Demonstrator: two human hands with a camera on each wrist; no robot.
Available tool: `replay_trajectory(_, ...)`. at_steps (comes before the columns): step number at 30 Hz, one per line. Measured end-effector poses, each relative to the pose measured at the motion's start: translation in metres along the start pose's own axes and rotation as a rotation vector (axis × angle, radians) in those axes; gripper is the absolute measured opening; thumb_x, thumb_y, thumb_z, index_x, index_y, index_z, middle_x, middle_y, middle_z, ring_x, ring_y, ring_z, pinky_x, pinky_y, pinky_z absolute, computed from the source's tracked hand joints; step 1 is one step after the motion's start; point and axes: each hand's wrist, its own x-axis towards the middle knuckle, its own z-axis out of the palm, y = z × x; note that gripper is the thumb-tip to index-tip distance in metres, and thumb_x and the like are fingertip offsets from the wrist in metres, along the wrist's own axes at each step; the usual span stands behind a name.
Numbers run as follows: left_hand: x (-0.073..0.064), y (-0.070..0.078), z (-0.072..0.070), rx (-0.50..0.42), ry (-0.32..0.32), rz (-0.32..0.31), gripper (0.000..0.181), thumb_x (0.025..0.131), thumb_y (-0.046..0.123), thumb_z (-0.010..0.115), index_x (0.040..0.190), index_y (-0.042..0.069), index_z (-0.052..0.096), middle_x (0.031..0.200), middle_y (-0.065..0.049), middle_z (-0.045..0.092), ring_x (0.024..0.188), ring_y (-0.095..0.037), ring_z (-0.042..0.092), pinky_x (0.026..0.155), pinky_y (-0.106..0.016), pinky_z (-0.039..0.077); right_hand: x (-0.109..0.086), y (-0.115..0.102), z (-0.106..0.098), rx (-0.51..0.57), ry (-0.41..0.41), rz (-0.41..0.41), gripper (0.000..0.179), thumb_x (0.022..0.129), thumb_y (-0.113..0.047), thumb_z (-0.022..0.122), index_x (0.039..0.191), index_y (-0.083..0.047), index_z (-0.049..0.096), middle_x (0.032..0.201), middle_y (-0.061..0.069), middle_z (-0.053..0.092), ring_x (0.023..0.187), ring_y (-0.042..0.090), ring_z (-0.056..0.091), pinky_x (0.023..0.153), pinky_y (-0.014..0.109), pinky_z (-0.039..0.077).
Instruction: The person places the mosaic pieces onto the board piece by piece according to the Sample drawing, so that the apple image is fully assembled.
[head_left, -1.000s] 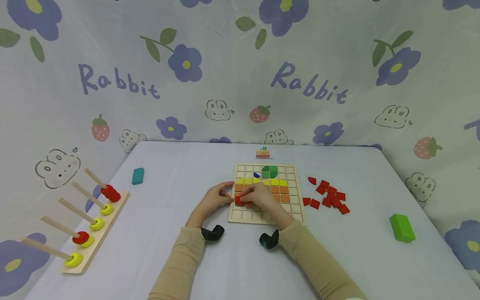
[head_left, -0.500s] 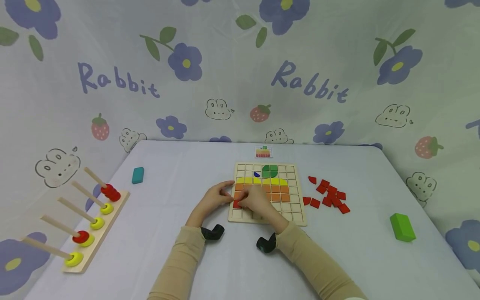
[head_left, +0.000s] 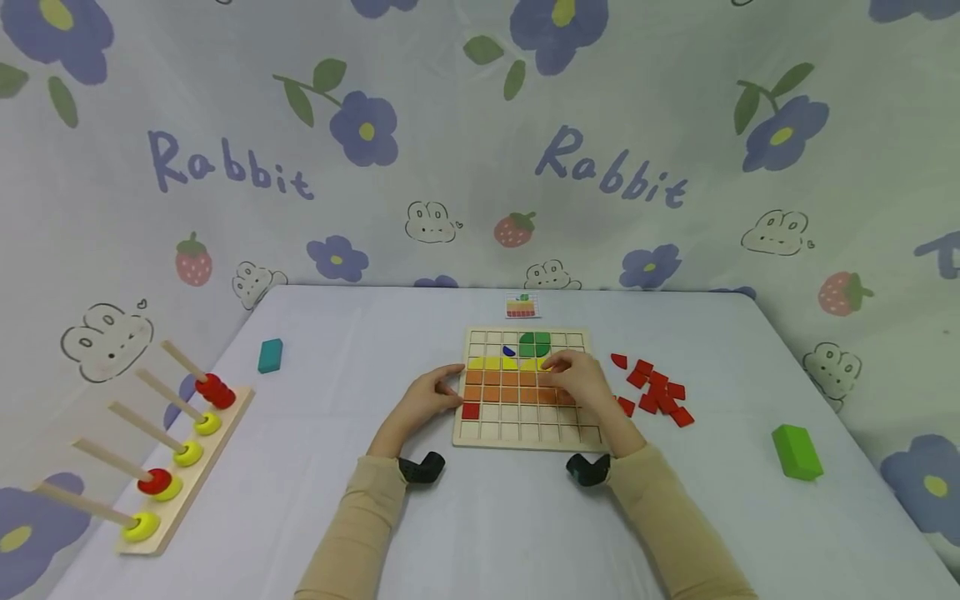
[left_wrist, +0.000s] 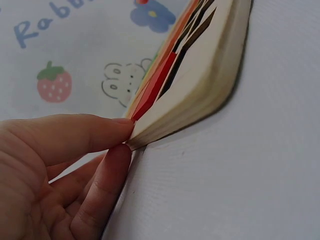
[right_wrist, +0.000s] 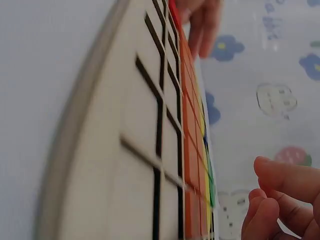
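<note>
A square wooden grid board (head_left: 517, 433) lies on the table, filled with rows of yellow and orange tiles, green pieces (head_left: 535, 344) and a small blue piece (head_left: 509, 351). One red square tile (head_left: 471, 412) sits at its left side, under the orange rows. My left hand (head_left: 426, 400) holds the board's left edge, thumb and fingertip close together there in the left wrist view. Over the board's right part is my right hand (head_left: 581, 379), its fingers loosely bent with nothing between them; the right wrist view shows the fingertips (right_wrist: 267, 167) beyond the tiles.
Loose red tiles (head_left: 658, 392) lie in a heap right of the board, partly behind the right hand. A small picture card (head_left: 522, 306) is behind the board. A bead stacker (head_left: 191, 467) and a teal block (head_left: 271, 356) stand left, a green block (head_left: 797, 452) far right.
My right hand has left the red tile at the board's left side and moved right across the board, uncovering the tile in its cell. The left hand has stayed at the edge.
</note>
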Motion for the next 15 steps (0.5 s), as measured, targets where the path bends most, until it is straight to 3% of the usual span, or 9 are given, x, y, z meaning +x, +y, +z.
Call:
replay_trajectory(3,-0.001,0.001,0.000,-0.003,0.003,0.001,0.058,0.080,0.009,0.069,0.134,0.015,0.050,0.084,-0.007,0.059,0.070,-0.016,0.051,0.062,-0.027,0.042,0.002,0.017,-0.034,0.045,0.053,0.057,0.028,0.082,-0.015,0.069,0.106,-0.001,0.064,0.090,0.010,0.059,0.073,0.020,0.056,0.059,0.026,0.049)
replay_trajectory(8,-0.002,0.002,-0.001,-0.001,0.005,-0.017,0.058,0.080,0.010,0.069,0.134,0.018,0.050,0.085,-0.007,0.059,0.073,-0.017,0.051,0.063,-0.026,0.042,0.003,0.046,-0.079,0.089,0.141,0.153,0.037,0.086,-0.018,0.065,0.116,0.002,0.058,0.089,0.007,0.059,0.063,0.012,0.055,0.059,0.024,0.049)
replay_trajectory(11,-0.001,0.001,0.000,0.000,0.006,-0.012,0.058,0.080,0.010,0.069,0.134,0.017,0.050,0.085,-0.007,0.060,0.073,-0.016,0.051,0.063,-0.026,0.043,0.003,0.061,-0.094,0.096,0.186,0.215,0.040,0.086,-0.019,0.064,0.120,0.002,0.056,0.093,0.008,0.058,0.060,0.010,0.053,0.058,0.022,0.049)
replay_trajectory(15,-0.001,0.001,0.001,-0.003,0.005,-0.007,0.058,0.080,0.010,0.069,0.134,0.016,0.050,0.085,-0.007,0.060,0.072,-0.016,0.051,0.062,-0.026,0.042,0.002,0.075,-0.104,0.042,0.209,0.270,0.044,0.087,-0.020,0.062,0.125,0.001,0.054,0.107,0.015,0.055,0.070,0.014,0.050,0.058,0.019,0.046)
